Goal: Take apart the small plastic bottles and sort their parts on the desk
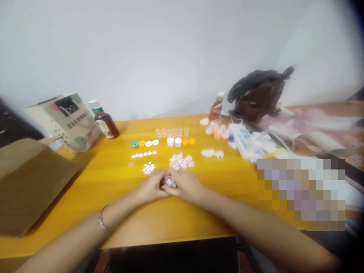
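Clear round piece (pixel 170 182), in the head view: held between both hands over the near middle part of the yellow surface (pixel 159 223), with something whitish showing within, too blurred to make out. Left hand (pixel 152 185) closed in from the left, right hand (pixel 186 184) from the right, thumbs close together on the near side. Fingers (pixel 171 190) of both hands clamped on the clear round piece, with some fingertips hidden from sight. Around the left wrist, a metal bracelet (pixel 102 218).

Just beyond the hands, small white discs (pixel 148 168) in a cluster toward the left, and clear ring-like pieces (pixel 182 161) in a larger cluster toward the right. Farther right, small whitish pieces (pixel 209 153) grouped together. Behind the discs, a line of tiny white parts (pixel 145 153); behind that, a row of flat caps (pixel 148 145) in teal, yellow and white. To the right of this row, white lids (pixel 170 141), then yellow lids (pixel 192 141). Farther back, a row of clear cups (pixel 174 132).

Off to the left, a cardboard box (pixel 36 182), a printed bag (pixel 82 129) and a dark bottle (pixel 105 125) with a white cap. At the right rear, a brown bottle (pixel 217 108), a dark bag (pixel 257 96) and a power strip (pixel 240 138).
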